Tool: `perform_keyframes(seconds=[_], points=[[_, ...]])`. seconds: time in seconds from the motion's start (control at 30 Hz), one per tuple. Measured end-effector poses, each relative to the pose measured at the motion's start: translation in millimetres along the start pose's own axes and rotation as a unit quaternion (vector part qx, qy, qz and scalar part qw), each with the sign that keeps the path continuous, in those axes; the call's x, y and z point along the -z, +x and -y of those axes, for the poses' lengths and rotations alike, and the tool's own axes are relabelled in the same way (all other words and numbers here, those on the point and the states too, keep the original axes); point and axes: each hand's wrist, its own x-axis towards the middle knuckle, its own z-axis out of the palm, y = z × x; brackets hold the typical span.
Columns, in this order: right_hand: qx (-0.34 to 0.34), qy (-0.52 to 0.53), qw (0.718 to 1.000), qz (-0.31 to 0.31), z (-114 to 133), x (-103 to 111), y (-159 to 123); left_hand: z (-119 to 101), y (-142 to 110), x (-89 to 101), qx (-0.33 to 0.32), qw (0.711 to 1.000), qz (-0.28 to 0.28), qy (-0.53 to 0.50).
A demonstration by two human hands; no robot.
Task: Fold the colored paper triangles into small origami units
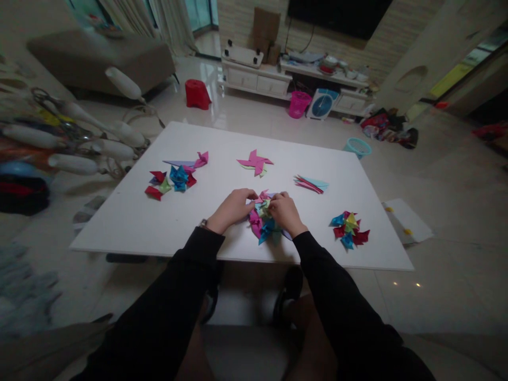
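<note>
A cluster of folded origami paper pieces (257, 223) in pink, pale green and blue lies near the table's front edge. My left hand (234, 207) is closed, thumb and fingers gripping the cluster's left side. On its upper right, my right hand (284, 212) pinches a pale green folded piece, partly hidden by the fingers. Beyond my hands lies a pink and green paper pinwheel (255, 161). A colourful origami cluster (350, 229) sits to the right.
The white table (130, 222) also bears several folded pieces (178, 179) at left and a fanned stack of paper strips (310, 184) at right. A red stool (197, 94), a pink basket (298, 104) and a boxed fan (322, 103) stand beyond it.
</note>
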Motion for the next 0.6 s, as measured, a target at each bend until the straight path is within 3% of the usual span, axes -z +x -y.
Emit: perform_keyframes(seconds=[0.13,0.37,0.47,0.6], points=[[-0.03,0.044,0.997,-0.049,-4.7,11.9,-2.7,0.3,1.9,-0.1,0.01,1.0,-0.01,-0.001],[-0.031,0.067,0.995,-0.071,-20.0,26.0,-27.3,-6.1,1.9,-5.5,-0.003,1.0,0.012,0.001],[-0.094,0.057,0.988,-0.111,-48.0,39.3,-42.3,-11.1,1.7,-7.0,-0.002,1.0,0.018,0.017],[-0.237,0.003,0.96,-0.149,-103.1,58.2,-72.5,-12.4,2.5,-10.1,-0.008,1.0,0.022,0.02]])
